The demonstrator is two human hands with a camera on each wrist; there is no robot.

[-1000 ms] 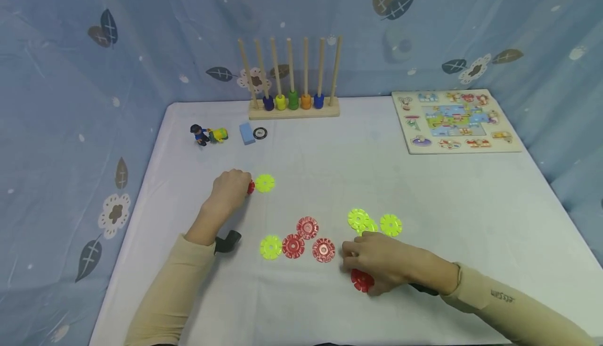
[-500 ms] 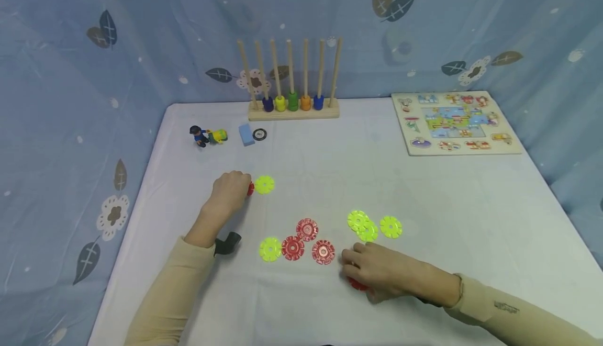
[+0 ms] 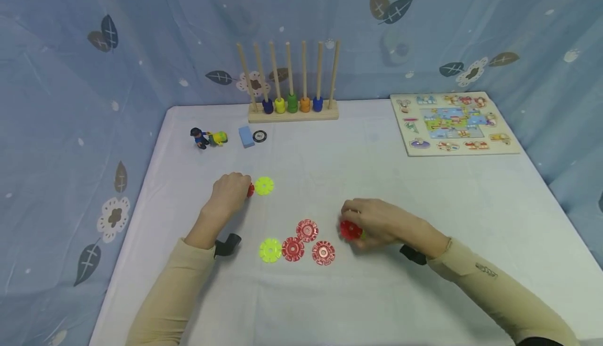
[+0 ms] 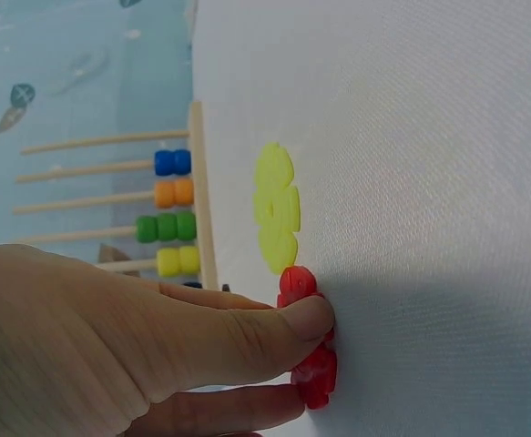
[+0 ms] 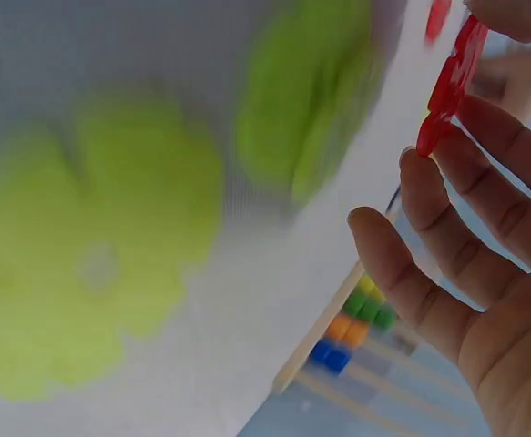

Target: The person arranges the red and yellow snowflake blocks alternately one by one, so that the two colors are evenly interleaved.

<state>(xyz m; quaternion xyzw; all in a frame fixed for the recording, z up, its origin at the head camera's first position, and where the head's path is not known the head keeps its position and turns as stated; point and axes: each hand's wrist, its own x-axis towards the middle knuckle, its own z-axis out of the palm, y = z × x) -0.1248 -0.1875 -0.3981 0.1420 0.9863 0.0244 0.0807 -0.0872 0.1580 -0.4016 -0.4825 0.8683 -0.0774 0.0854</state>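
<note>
My left hand [image 3: 228, 194] pinches a red notched plastic disc [image 4: 315, 373] between thumb and fingers, close over the cloth. At that disc's edge lies a yellow disc [image 3: 264, 186]. My right hand [image 3: 381, 220] holds another red disc [image 5: 454, 86] by its edge, thumb on one side, fingertips on the other. Blurred yellow discs [image 5: 147, 246] lie under this hand in the right wrist view; in the head view the hand hides them almost wholly. Between the hands, three red discs [image 3: 323, 253] and one yellow disc [image 3: 270, 250] lie flat on the cloth.
At the back stands a wooden peg rack [image 3: 293, 118] with coloured beads. Before it lie a blue block [image 3: 246, 136], a round black-and-white token [image 3: 259, 136] and two toy figures [image 3: 200, 138]. A wooden picture puzzle [image 3: 412, 150] lies back right. Blue curtains surround the white cloth.
My right hand has picked up the red disc near the front and moved away from me, over the yellow discs. My left hand has stayed in place.
</note>
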